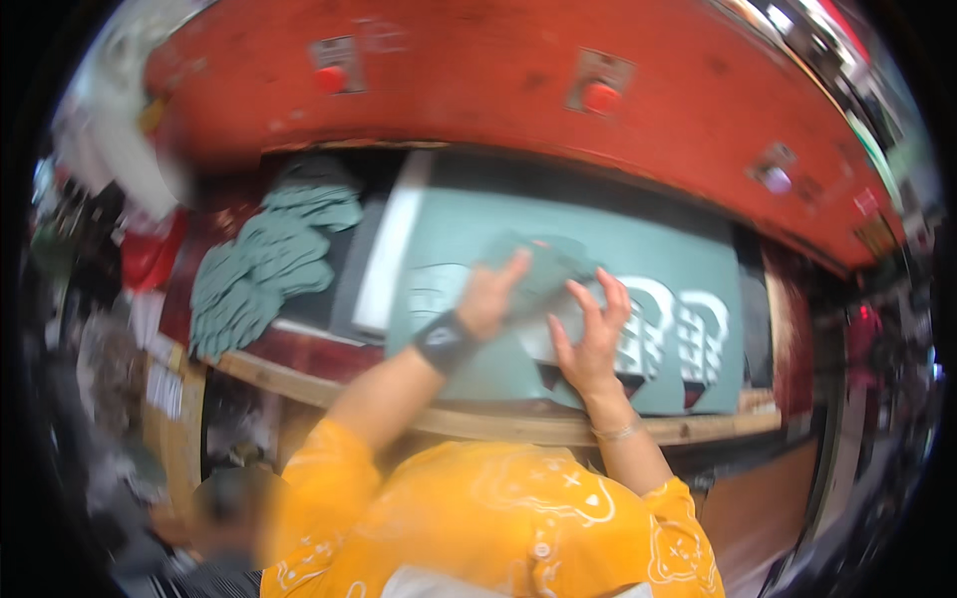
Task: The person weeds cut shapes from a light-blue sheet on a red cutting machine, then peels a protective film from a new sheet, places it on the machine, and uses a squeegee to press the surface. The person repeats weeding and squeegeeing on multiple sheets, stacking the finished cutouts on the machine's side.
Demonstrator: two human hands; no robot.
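Over the green sheet (459,224) it goes: the left hand (485,302), wristband above it, is on a green piece (548,264), its grip lost in the blur! The right hand (595,339), fingers spread, meets the piece's right side. White-showing cutouts (702,339) line the sheet toward the bench's (688,431) right front. Overlapping green pieces (264,259) crowd the bench's left end, and a red beam (459,80) spans its back edge!
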